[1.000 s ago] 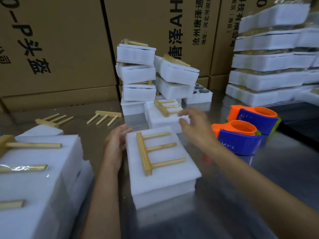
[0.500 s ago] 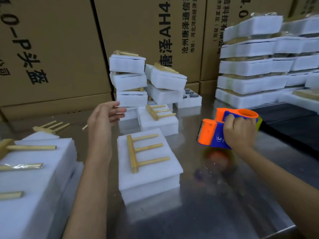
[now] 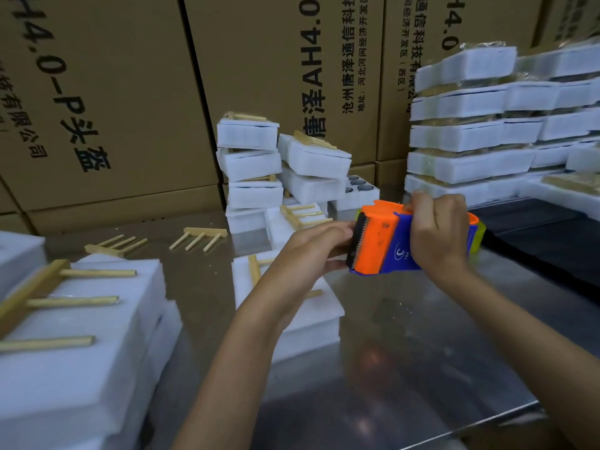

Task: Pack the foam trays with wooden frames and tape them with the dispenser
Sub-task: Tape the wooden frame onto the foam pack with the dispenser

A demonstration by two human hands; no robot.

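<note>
The foam tray (image 3: 292, 319) carrying its wooden frame (image 3: 255, 271) lies on the table directly below the left hand (image 3: 319, 248), which pinches at the toothed edge of the tape dispenser (image 3: 386, 245) gripped by the right hand (image 3: 436, 235).

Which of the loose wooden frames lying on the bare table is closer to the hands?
The right-hand loose wooden frame, lying directly on the steel table with its prongs toward the camera; the other loose frame lies farther left, beside the foam stack.
</note>
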